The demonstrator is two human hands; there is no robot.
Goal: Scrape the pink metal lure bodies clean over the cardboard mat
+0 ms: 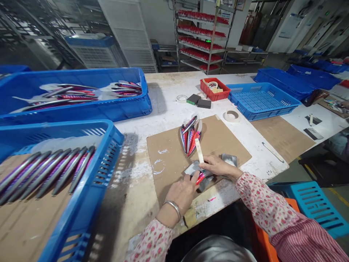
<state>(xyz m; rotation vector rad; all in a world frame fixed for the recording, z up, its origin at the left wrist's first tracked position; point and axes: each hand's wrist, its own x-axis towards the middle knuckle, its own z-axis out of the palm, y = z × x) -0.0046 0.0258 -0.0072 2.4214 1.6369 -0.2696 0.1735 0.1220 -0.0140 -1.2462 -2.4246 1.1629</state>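
I am clasping a pale stick [199, 151] in my right grip [218, 166], while my left grip [182, 193] is pinching a red piece [200, 178] lying on silver foil [192, 168] on the cardboard mat [174, 145], near a pile of striped pieces [190, 136] on the worktop [169, 98].
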